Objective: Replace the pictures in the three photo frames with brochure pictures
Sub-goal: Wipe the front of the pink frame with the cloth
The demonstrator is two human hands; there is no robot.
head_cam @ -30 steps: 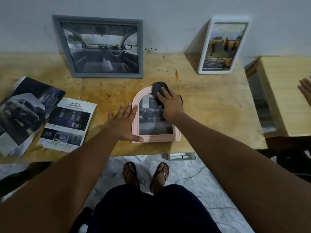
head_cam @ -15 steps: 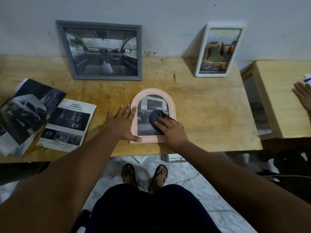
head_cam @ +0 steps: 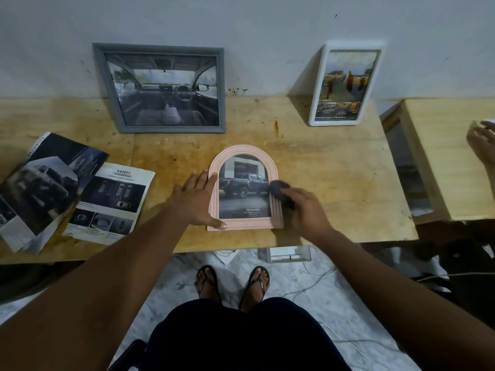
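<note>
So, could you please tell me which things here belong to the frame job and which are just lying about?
Job: pink arched frame, grey frame, white frame, open brochure, loose Safety page, dark pad in the right hand, left hand pressed against the pink frame.

Lying about: side table, another person's hand, white box on the floor.

A modest home, it seems — someone in flip-flops (head_cam: 206,283) is standing on marble-look tiles (head_cam: 321,303) at a stained wooden table (head_cam: 334,167).
</note>
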